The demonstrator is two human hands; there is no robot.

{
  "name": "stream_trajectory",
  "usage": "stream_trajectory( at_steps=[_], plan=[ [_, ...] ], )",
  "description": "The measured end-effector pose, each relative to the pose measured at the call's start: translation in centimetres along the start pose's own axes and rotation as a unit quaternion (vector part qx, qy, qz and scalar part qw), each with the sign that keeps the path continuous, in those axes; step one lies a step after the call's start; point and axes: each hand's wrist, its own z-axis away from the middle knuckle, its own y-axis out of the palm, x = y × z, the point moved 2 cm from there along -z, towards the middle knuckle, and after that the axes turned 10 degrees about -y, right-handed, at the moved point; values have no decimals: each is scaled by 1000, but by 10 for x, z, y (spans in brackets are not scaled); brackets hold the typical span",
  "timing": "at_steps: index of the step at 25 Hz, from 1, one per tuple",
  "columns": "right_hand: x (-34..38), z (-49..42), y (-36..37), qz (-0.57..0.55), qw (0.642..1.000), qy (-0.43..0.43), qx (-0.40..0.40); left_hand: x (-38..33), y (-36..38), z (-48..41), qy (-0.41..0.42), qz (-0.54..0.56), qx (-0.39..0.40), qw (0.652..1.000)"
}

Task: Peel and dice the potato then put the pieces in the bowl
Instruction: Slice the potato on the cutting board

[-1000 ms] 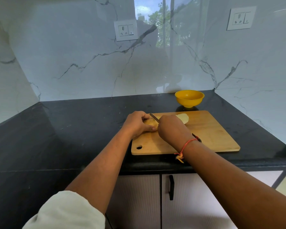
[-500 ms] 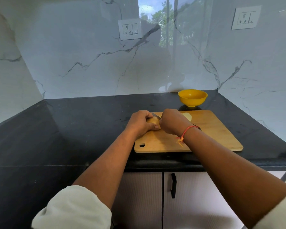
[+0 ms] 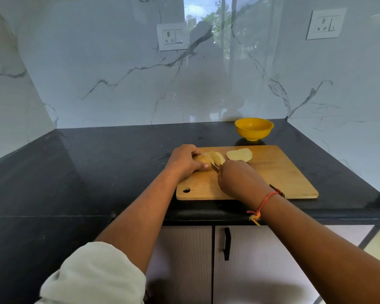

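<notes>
At a black stone kitchen counter (image 3: 97,163), on a wooden cutting board (image 3: 283,174), the right hand (image 3: 239,182) has drawn back toward the near edge since half a second ago, when it sat tight against the left hand (image 3: 183,160) and hid the cut end. That retreat now exposes a pair of pale slices (image 3: 217,157) leaning against the potato (image 3: 201,159), and the blade of the knife (image 3: 215,167), seen a second ago angled over the top, lies low at the near side of the cut. The left hand curls over the uncut, skin-on end, thumb pressed along its near side, pinning it to the board's far left part. The right hand is closed round the knife handle, whose dark butt pokes out past the wrist beside an orange thread bracelet (image 3: 267,199). One flat slice (image 3: 239,154) lies just right of the leaning ones. The yellow bowl (image 3: 253,129) stands on the counter just beyond the board's far edge.
</notes>
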Motion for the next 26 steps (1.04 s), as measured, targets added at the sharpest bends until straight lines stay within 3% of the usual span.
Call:
stream_trajectory(
  at_steps=[5, 14, 26],
  plan=[
    [-4, 3, 4, 41, 997, -3, 68, -2, -2, -1, -12, 0, 12, 1000],
    [-19, 27, 5, 87, 992, -86, -34, -5, -4, -1, -18, -13, 23, 999],
    [-15, -7, 3, 16, 995, -32, -94, 5, -4, -3, -6, 12, 58, 998]
  ],
)
